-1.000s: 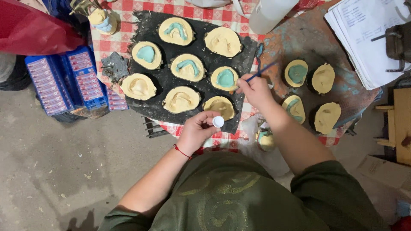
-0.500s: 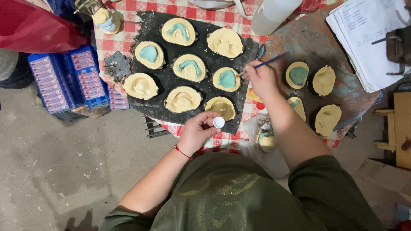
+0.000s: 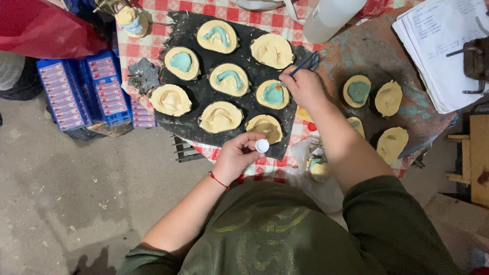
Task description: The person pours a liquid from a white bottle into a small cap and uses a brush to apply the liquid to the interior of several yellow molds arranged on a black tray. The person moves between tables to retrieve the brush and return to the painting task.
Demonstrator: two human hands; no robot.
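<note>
Closest to you, your left hand (image 3: 238, 155) is curled around a small white cap (image 3: 262, 146), pinched in your fingers at the near edge of the black mat (image 3: 204, 99). It sits just beside a plain yellow mold (image 3: 265, 128) and is not doing the painting. A little farther out, your right hand (image 3: 304, 87) is closed tight on a thin blue brush (image 3: 301, 65). The brush handle slants up and away to the right, and its tip points down and left. The tip rests on the yellow mold with the green patch (image 3: 273, 94), which lies just to the left of that hand, touching the brush. So your right hand is the near one for this mold; your left is well below it. Farther off, more molds fill the mat, and a white bottle (image 3: 331, 18) stands past your right hand.
</note>
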